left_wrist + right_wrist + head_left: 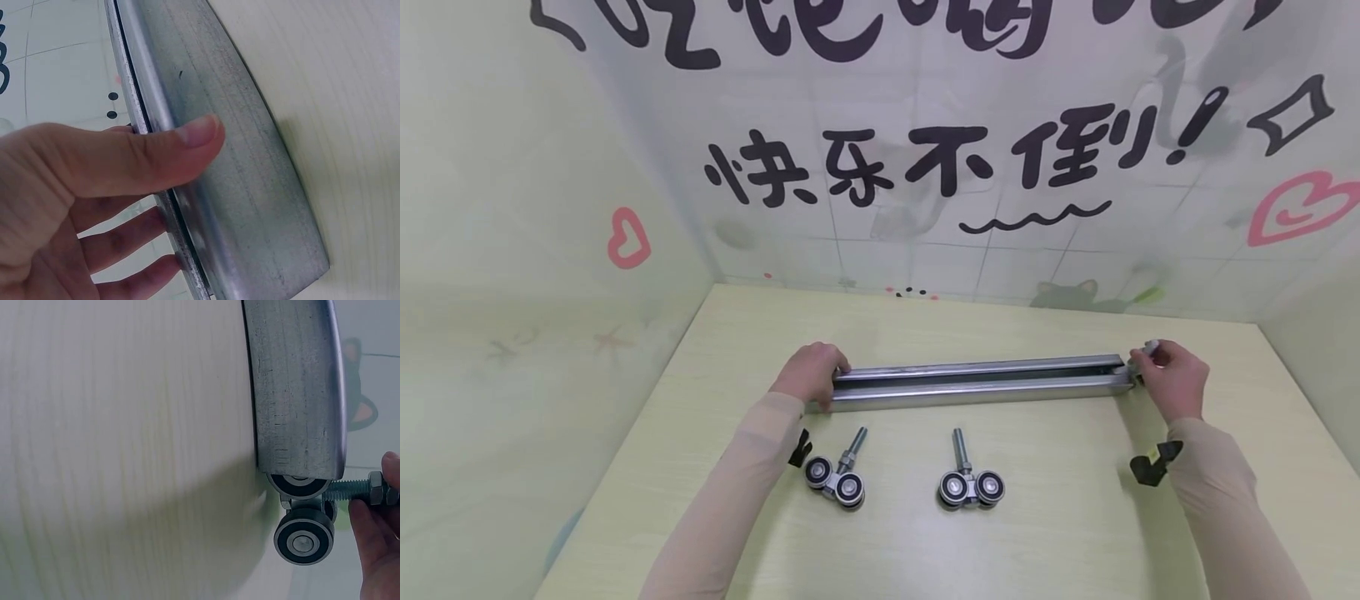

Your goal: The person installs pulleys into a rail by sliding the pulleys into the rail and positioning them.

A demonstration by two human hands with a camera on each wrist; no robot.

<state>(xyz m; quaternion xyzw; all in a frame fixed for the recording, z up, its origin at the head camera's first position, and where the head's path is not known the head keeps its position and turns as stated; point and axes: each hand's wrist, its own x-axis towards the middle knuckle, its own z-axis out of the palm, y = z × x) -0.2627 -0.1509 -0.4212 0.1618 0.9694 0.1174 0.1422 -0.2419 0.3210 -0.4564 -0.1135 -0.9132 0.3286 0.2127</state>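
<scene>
A long silver metal channel rail (pixel 970 397) with a slot along its top lies on the table. My left hand (pixel 811 372) grips its left end; in the left wrist view the thumb (pixel 200 132) presses the near face and the fingers reach round the far side. At the right end, my right hand (pixel 1176 380) pinches the threaded bolt (pixel 349 490) of a roller trolley (pixel 304 540). One of its wheels is partly hidden by the rail's end, while another wheel stays outside. The bolt points up from the rail's slotted side.
Two more roller trolleys lie on the table in front of the rail, one at the left (pixel 835 482) and one near the middle (pixel 972 488). A wall (pixel 910 258) with black lettering stands behind the table (pixel 895 550), with side walls left and right.
</scene>
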